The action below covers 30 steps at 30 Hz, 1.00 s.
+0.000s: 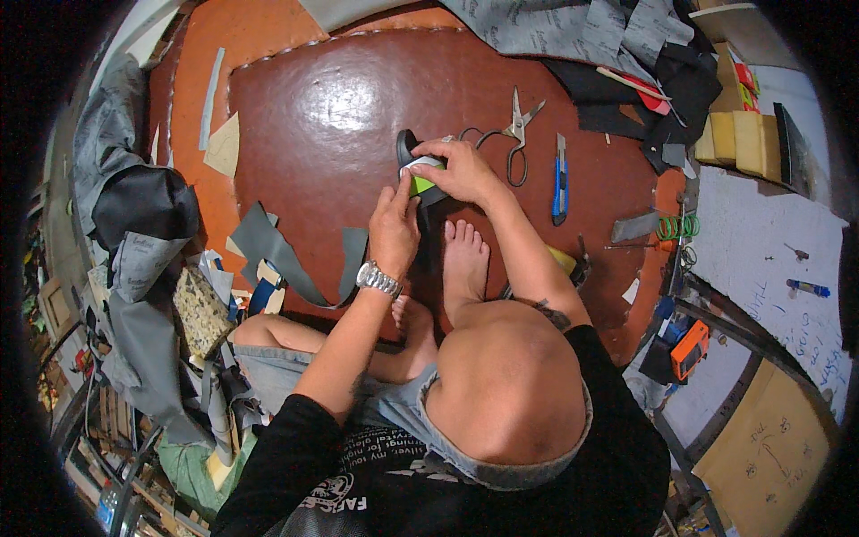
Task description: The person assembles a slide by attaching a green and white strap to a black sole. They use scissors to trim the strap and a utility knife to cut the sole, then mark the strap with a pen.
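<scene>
Between my hands is a small black piece (pixel 406 143) with a rounded upper end and a bright green and white patch on its face; its exact kind is hard to make out. My right hand (pixel 465 172) is curled over its far and right side, fingers closed on it. From the near left, my left hand (pixel 395 225) pinches its edge, with the index fingertip pressed on the white part. Black-handled scissors (pixel 516 132) lie with blades apart just beyond my right hand. Farther right is a blue utility knife (pixel 560 183).
The brown-red padded surface (pixel 304 152) carries grey material strips (pixel 277 255) at left and a beige scrap (pixel 224 148). Dark and grey sheets (pixel 555 31) are heaped at the far edge. At right are yellow blocks (pixel 756 143), a green spring (pixel 677 227) and an orange device (pixel 689 351).
</scene>
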{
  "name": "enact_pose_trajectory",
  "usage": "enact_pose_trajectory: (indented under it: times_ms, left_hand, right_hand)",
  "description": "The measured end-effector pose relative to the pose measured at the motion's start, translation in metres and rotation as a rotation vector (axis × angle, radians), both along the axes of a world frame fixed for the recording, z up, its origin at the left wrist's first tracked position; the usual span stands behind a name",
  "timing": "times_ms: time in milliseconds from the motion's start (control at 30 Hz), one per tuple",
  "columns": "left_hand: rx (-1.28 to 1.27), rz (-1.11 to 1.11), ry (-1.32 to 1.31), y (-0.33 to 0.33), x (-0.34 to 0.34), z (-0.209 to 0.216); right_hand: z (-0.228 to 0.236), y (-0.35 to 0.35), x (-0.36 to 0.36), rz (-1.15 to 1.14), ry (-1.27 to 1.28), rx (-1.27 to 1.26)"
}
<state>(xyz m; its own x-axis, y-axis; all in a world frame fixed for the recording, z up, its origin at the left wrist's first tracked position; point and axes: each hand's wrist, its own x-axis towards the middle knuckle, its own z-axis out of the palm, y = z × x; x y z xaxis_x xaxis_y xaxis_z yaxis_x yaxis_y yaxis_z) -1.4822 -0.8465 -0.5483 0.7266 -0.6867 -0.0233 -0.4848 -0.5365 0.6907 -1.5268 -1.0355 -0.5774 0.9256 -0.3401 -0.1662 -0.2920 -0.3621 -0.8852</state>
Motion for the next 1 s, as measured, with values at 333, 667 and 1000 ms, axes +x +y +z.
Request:
enact_pose_trajectory:
  times_ms: [333,667,1000]
  left_hand:
    - [-0.092,-0.023,0.121,0.002,0.003,-0.004]
    - [-0.056,0.077,0.333,0.015,0.022,-0.014]
    - [-0.047,0.135,0.263,0.015,0.011,-0.011]
  right_hand:
    - [0.004,-0.005,0.005,-0.008,0.088,0.059]
    - [0.001,0.005,0.012,0.001,0.105,0.023]
    - [-0.008,0.013,0.013,-0.021,0.042,0.062]
